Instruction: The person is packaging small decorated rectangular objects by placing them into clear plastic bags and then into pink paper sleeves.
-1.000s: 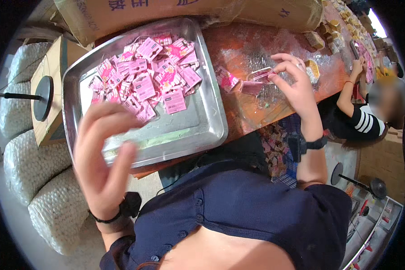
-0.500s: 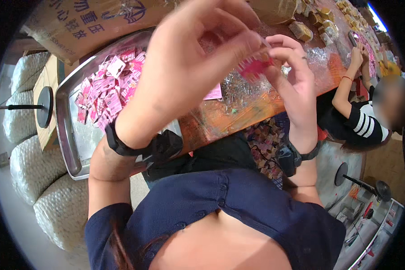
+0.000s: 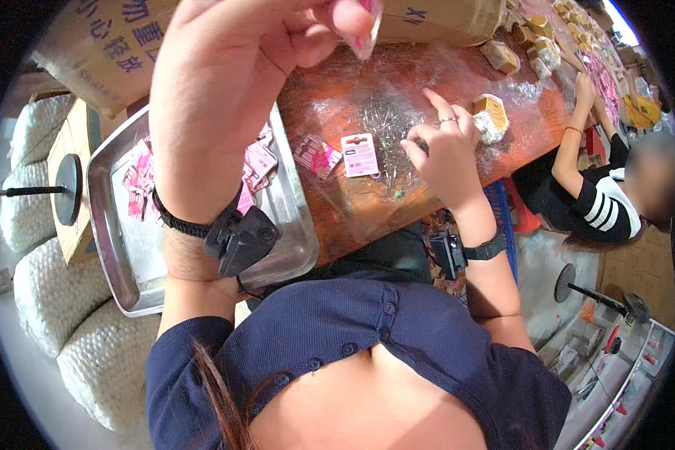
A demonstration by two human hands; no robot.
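Up close at 12 o'clock, left hand pinched a small pink packet between fingertips. Right hand, at 2 o'clock, loosely curled, index out, touched clear wrap; pink card lay just beside, metal tray at 9.

At the top centre of the frame we saw a small pink packet, only partly visible, pinched between the fingertips of the raised left hand and tilted edge-on toward us. Near the middle of the frame a pink-and-white card packet lay flat on clear plastic sheeting over the orange-brown tabletop, upright in the picture, with a hang slot at its top. Just to its left a second pink packet lay skewed. The right hand rested just beside the card, forefinger extended.
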